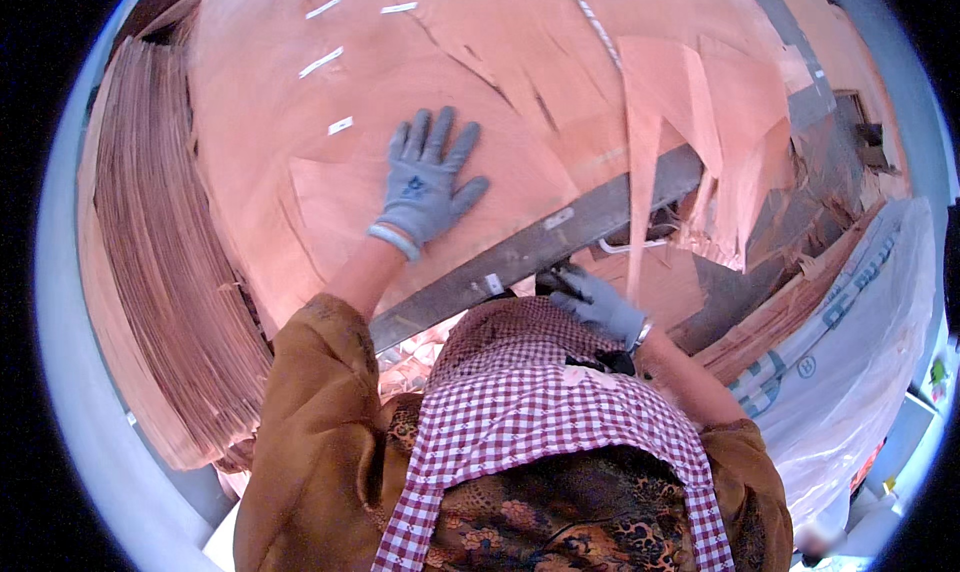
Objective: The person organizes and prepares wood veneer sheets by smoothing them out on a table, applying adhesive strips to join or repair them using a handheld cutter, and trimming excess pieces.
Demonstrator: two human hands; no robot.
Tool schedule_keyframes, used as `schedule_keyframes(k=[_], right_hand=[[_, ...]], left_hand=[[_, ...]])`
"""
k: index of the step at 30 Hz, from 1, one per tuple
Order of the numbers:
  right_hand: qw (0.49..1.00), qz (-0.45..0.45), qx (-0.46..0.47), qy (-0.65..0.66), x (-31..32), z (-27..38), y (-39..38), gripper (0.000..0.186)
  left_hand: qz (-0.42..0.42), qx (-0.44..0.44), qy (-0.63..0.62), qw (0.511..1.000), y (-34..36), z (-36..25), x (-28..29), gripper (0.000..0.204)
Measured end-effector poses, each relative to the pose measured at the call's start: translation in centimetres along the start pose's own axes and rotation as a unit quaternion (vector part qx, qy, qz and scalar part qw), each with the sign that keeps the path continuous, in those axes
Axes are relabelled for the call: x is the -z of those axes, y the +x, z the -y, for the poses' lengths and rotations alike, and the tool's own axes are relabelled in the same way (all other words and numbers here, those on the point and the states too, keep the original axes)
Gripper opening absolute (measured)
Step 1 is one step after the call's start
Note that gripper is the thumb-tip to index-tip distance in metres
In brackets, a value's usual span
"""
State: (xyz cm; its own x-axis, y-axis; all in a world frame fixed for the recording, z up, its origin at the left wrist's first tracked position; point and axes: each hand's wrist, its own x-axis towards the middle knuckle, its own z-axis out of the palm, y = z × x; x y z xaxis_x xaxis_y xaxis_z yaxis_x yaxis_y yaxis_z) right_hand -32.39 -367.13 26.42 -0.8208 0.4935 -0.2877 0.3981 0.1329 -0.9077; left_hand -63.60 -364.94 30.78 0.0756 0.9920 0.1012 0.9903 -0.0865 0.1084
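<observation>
My left hand (428,187), in a grey-blue glove, lies flat with fingers spread on a large reddish wood veneer sheet (420,82). Short white tape strips (321,63) and several dark cracks mark the sheet. Its near edge lies along a dark grey table edge (540,237), where a loose veneer piece (320,212) also shows. By that edge, close to my checked apron (560,402), my gloved right hand (600,304) is closed, its fingers bent around something dark that I cannot make out. Torn veneer strips (700,122) hang over the edge beyond it.
A tall stack of veneer sheets (165,242) stands at the left. On the right are more broken veneer (830,162) and a stack wrapped in whitish plastic (850,342). A pale curved handle-like bar (630,246) shows below the table edge.
</observation>
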Motion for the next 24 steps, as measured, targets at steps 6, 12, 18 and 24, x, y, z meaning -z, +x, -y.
schedule_keyframes(k=[6,12,18,24], right_hand=[[0.974,0.042,-0.099,0.199,-5.4,1.0,2.3,0.039],[0.957,0.075,-0.119,0.255,-3.1,5.5,2.3,0.027],[0.896,0.021,-0.245,0.37,5.5,10.5,1.5,0.016],[0.989,-0.13,-0.072,0.027,19.8,16.3,7.7,0.025]], left_hand=[[-0.016,-0.002,-0.003,1.0,-0.4,0.3,-0.1,0.066],[-0.024,0.007,-0.025,0.999,-0.8,0.7,0.6,0.066],[-0.049,0.021,-0.046,0.998,-1.0,1.2,0.2,0.059],[-0.07,0.181,-0.157,0.968,3.0,2.1,0.9,0.054]])
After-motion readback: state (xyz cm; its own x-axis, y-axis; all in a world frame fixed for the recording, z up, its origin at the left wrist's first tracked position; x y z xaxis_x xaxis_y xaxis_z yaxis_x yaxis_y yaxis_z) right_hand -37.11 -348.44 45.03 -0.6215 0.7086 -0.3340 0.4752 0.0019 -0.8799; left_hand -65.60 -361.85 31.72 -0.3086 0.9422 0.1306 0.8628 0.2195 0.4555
